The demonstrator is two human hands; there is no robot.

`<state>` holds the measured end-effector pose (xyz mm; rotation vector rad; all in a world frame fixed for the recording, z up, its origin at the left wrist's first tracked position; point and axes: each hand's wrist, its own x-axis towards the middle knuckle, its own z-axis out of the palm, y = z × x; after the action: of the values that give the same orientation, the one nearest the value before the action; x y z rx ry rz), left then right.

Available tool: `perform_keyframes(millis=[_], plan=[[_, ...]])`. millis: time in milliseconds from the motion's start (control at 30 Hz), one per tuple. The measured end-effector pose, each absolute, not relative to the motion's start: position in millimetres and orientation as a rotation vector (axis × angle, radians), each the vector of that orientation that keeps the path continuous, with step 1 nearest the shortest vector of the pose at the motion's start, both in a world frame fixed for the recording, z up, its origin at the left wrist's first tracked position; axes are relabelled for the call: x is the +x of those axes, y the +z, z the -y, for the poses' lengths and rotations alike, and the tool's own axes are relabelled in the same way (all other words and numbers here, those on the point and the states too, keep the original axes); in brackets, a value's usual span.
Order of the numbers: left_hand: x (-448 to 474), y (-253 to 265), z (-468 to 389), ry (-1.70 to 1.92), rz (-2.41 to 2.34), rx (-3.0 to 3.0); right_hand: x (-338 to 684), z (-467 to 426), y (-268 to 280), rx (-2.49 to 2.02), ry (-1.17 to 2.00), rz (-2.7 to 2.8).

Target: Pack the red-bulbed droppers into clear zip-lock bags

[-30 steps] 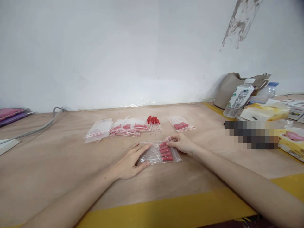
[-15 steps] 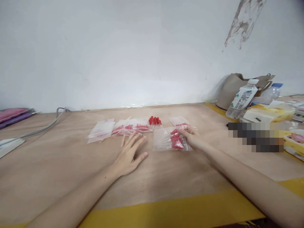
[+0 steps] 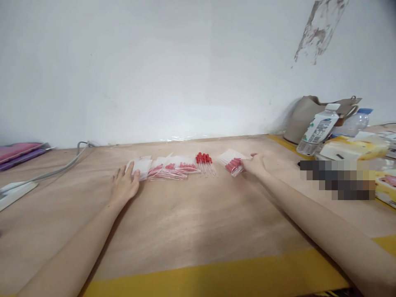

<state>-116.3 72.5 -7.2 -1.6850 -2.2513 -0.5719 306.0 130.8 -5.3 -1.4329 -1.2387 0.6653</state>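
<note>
My right hand (image 3: 254, 163) pinches the edge of a clear plastic bag (image 3: 232, 162) of thin pale stems with red ends, which look like small droppers. That bag is low over the table at the far right of the row, where another bag lay. My left hand (image 3: 125, 183) is open, its fingers apart over a stack of clear plastic bags (image 3: 143, 167); whether they press on it I cannot tell. Beside the stack lie several filled bags (image 3: 169, 168) with red ends showing. Loose red-ended droppers (image 3: 204, 161) lie in a bunch between these and the right-hand bag.
A grey cable (image 3: 66, 167) runs along the left, near pink and purple packets (image 3: 21, 154). At the right stand a beige bag (image 3: 298, 119), a white-capped bottle (image 3: 318, 128), a blue-capped bottle (image 3: 355, 121) and yellow tissue packs (image 3: 355, 149). A white wall (image 3: 185, 74) rises behind.
My right hand has carried its bag back and right, onto the spot of the other bag there. My left hand has shifted left from the filled bags to the bag stack.
</note>
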Motion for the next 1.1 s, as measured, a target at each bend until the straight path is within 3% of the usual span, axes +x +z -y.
perform_keyframes(millis=[133,233,400,600,900,1100], plan=[[-128,-12,-80,-0.444,2.330,-1.770,303,-116,2,-1.731,-0.022,1.425],[-128,-10,-81,-0.429,2.298,-1.808,284,-112,7,-1.672,-0.177,1.661],[-122,-5,-78,-0.458,2.295,-1.788,236,-120,11,-1.683,-0.069,1.955],[-115,-1,-74,-0.537,2.338,-1.695,209,-141,8,-1.858,0.255,1.923],[-120,1,-73,-0.919,2.385,-1.529,209,-145,0,-1.736,0.347,1.956],[-109,16,-61,-1.099,2.129,-1.402,214,-144,4,-1.697,0.394,1.819]])
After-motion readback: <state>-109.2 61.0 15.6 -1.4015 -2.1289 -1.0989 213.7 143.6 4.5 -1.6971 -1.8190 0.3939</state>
